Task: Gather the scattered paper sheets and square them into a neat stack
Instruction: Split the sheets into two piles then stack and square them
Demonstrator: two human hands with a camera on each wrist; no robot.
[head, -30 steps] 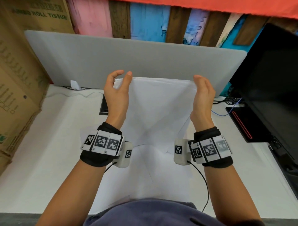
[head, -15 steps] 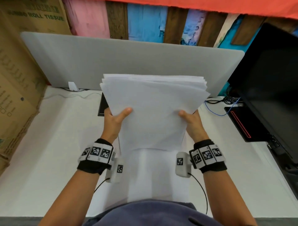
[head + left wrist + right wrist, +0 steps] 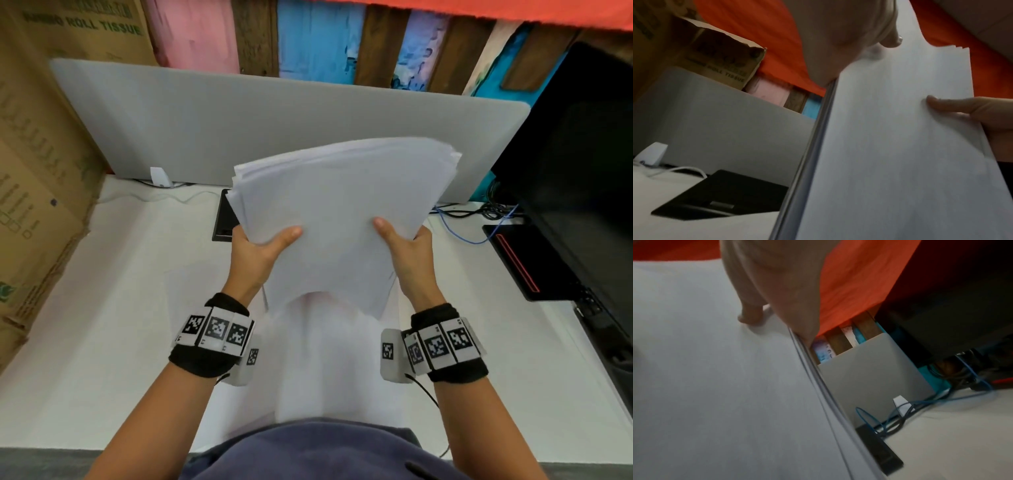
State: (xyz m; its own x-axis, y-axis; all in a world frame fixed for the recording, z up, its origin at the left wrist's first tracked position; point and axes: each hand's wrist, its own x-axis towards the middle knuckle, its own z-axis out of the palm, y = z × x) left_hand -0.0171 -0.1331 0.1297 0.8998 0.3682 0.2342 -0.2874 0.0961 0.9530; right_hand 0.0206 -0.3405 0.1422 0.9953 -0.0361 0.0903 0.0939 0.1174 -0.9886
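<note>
Both hands, the left hand (image 3: 260,251) and the right hand (image 3: 409,251), now grip the paper stack (image 3: 335,219) by its side edges, lifted off the counter (image 3: 102,308) at frame centre and tilted rightward versus half a second ago. Edges remain uneven; squaring continues.

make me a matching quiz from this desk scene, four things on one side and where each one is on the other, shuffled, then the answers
Things:
1. paper stack
2. cardboard box
3. black monitor
4. blue cable

Places:
A. standing along the desk's right side
B. held up off the desk, left hand and right hand gripping its lower sides
C. on the desk by the monitor's base
D. standing at the desk's left edge

Pairs: 1-B, 2-D, 3-A, 4-C
</note>
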